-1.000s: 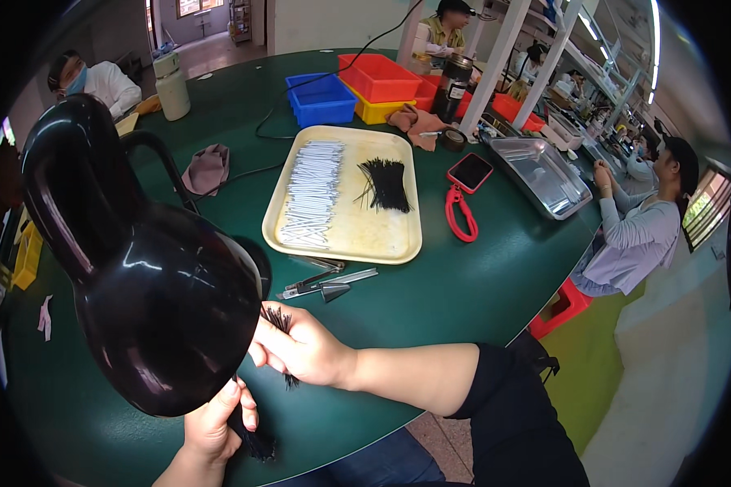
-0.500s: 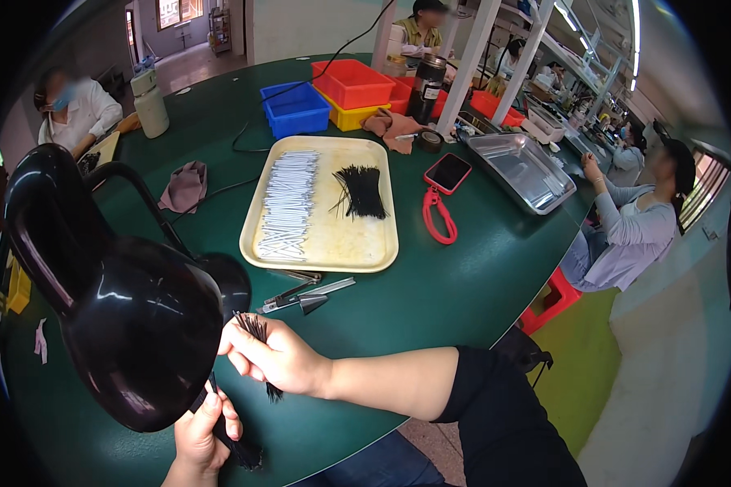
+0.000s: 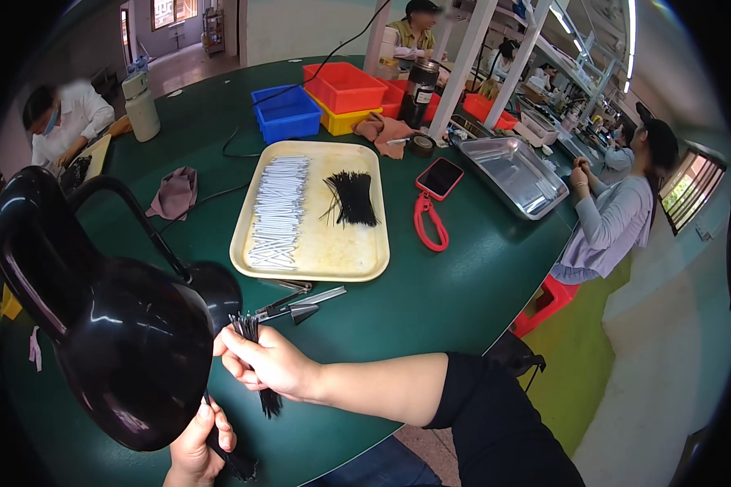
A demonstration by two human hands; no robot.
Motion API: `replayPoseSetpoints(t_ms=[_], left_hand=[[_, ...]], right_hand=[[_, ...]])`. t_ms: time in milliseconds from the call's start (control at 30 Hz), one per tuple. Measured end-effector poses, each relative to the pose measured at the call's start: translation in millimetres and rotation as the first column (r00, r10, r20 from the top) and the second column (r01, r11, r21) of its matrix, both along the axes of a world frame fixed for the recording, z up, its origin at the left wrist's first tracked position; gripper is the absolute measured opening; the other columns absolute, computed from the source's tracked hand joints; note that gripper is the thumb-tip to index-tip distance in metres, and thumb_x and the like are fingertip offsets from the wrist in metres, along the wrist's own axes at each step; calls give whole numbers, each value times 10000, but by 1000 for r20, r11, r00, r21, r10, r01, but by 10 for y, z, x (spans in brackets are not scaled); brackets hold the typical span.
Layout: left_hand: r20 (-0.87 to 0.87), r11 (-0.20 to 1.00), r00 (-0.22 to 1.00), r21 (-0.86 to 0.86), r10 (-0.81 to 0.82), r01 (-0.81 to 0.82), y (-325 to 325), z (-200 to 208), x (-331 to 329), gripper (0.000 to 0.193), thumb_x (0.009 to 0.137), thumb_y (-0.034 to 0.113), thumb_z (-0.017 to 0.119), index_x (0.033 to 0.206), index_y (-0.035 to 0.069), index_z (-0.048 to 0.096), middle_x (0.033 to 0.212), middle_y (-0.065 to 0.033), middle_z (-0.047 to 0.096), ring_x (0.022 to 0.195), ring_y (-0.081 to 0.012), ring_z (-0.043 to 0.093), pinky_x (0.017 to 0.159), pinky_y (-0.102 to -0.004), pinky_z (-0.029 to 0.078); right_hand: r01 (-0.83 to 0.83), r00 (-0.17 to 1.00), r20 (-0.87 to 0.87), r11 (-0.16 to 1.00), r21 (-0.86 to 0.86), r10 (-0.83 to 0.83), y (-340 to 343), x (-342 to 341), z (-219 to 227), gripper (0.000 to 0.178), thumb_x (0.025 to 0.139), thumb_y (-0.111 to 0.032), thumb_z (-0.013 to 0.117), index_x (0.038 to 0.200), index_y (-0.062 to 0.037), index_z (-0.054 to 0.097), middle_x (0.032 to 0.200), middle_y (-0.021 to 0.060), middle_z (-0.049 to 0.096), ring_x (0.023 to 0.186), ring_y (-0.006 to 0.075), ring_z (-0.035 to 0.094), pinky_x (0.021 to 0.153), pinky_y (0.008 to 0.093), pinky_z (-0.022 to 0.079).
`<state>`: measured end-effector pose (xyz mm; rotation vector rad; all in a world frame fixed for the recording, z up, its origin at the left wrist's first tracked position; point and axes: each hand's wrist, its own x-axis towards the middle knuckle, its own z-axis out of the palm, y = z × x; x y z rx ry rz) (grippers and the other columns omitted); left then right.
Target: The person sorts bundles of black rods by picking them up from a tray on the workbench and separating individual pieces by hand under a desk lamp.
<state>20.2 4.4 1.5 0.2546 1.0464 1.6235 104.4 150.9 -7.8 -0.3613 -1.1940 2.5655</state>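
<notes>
My right hand (image 3: 278,364) is closed round a bundle of short, thin black wires (image 3: 270,404), whose ends fan out above and below the fist. Lower down, beside the black lamp head (image 3: 138,349), my left hand (image 3: 193,448) grips another bundle of black wires (image 3: 237,464). The lamp hides part of what lies near the left fingertips. Beyond my hands is a cream tray (image 3: 333,256) with a column of white strips (image 3: 280,203) and a black wire bundle (image 3: 354,199). Metal hand tools (image 3: 304,307) lie between the tray and my right hand.
A red-cased phone (image 3: 441,177) with a strap lies right of the tray, near a metal tray (image 3: 516,174). Blue (image 3: 287,122) and red (image 3: 345,89) bins stand behind, beside a black bottle (image 3: 420,93). A cloth (image 3: 175,193) lies left. Other people sit around the table.
The whole view has shifted slightly, with the tray now a little further left and lower. Both hands keep their bundles. The person at far left has bent the head down.
</notes>
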Motion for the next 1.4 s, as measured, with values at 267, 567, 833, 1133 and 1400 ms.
replayPoseSetpoints(t_ms=[267,567,833,1133,1400], left_hand=[[-93,999,995,-3,44,-45,-22,-44,-8,93,827,161,422,846,71,431,608,-22,495,399,-68,417,335,-167,318],[-133,998,990,-12,53,-55,-7,-51,-11,110,834,184,414,859,78,427,622,-4,481,399,-47,397,330,-158,294],[-140,996,987,-48,73,-80,-6,-91,-17,116,845,194,392,859,84,426,617,4,466,383,-37,376,318,-150,279],[-181,998,982,-40,48,-56,-7,-146,-20,112,846,200,393,836,91,416,605,17,433,387,-23,338,325,-135,267],[-149,995,986,-60,73,-82,-17,-142,-25,122,847,208,393,847,92,429,601,23,437,389,-20,345,329,-133,275]], right_hand=[[-100,992,86,991,92,92,-48,-51,-101,242,866,-247,327,878,-29,430,584,11,417,418,54,365,374,179,334],[-108,991,95,983,148,95,-44,-75,-151,238,862,-271,330,847,-60,441,549,1,415,415,47,345,371,180,295],[-91,993,82,986,137,80,-62,-87,-177,253,856,-291,339,818,-63,441,535,-9,406,400,48,337,350,181,279],[-66,997,32,994,91,63,-68,-128,-254,238,862,-261,318,804,-55,423,538,14,408,389,65,354,330,194,285],[-87,996,37,977,193,81,-49,-137,-228,259,862,-275,316,798,-55,438,514,-4,401,381,56,336,351,188,292]])
